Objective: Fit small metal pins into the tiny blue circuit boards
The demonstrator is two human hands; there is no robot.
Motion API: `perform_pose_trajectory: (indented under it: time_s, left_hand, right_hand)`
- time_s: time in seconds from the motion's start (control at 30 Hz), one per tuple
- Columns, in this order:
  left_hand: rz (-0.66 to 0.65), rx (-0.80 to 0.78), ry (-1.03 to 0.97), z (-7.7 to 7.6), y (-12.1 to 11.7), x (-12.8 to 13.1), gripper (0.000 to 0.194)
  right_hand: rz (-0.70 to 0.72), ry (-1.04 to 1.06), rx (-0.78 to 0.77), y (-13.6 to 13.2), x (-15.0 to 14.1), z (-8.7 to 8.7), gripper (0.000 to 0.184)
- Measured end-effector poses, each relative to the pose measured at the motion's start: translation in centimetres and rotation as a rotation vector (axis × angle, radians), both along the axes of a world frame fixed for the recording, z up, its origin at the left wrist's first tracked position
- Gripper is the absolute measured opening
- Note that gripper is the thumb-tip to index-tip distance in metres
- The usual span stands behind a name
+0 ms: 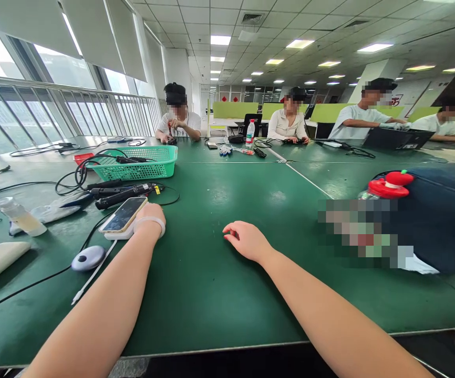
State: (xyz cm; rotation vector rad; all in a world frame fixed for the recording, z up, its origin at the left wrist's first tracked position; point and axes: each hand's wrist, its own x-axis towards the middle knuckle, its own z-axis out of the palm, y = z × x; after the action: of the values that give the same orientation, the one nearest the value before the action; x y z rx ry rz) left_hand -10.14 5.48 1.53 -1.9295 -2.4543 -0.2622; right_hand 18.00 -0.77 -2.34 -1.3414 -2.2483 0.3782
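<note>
Phone (125,215) lies on a white block (116,235) at my left hand (151,214), its grip hidden from me. My right hand (248,241), loosely curled, thumb slightly apart, is over the green table (212,299).

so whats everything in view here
Phone: one, dark, on the block
Block: one, white, under phone
Lead: one, white, by block
Rounded device: one, lilac, by lead
Oblong thing: one, cream, left edge
Clear bottle: one, pale contents, left
Crumpled item: one, white, behind bottle
Basket: one, green, left back
Container: one, red, beside basket
Tools: at least two, black, before basket
Cables: several, black, mostly left
Water bottle: one, red cap, far side
Lidded cup: one, red lid, right
Bag: one, dark blue, right
Small far items: several, mixed, unclear
People: at least four, pale tops, far side
Tabletop: at least one, green, underneath
Ceiling lights: several, white, overhead
Left hand: one, pale band, beside phone
Right hand: one, red nails, centre
</note>
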Motion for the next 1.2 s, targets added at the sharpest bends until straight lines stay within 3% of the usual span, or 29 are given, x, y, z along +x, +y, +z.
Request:
perform_pose_trajectory:
  time_s: [0.3,0.6,0.87,0.97,1.1,1.2]
  left_hand:
    - [0.005,-0.051,-0.015,-0.1,-0.1,-0.3,0.035]
    - [0.000,0.088,-0.050,-1.7,0.6,-0.4,0.034]
    - [-0.077,0.073,-0.328,-3.0,1.7,0.4,0.033]
    - [-0.176,0.051,-0.425,-3.2,0.9,2.8,0.031]
    - [-0.526,-0.021,-0.981,-3.3,-1.5,7.7,0.033]
    - [-0.651,-0.052,-1.171,-3.0,-3.4,10.3,0.035]
  right_hand:
    - [0.004,0.022,-0.005,-0.3,-0.2,0.1,0.016]
    - [-0.005,0.040,-0.042,-0.2,-0.2,0.2,0.017]
    - [-0.009,0.065,-0.061,-0.1,-0.1,0.1,0.017]
    - [0.000,0.071,-0.068,0.0,-0.2,0.0,0.016]
    - [-0.009,0.076,-0.078,0.4,-0.3,-0.3,0.018]
    - [-0.040,0.071,-0.107,0.8,-0.2,-0.5,0.028]
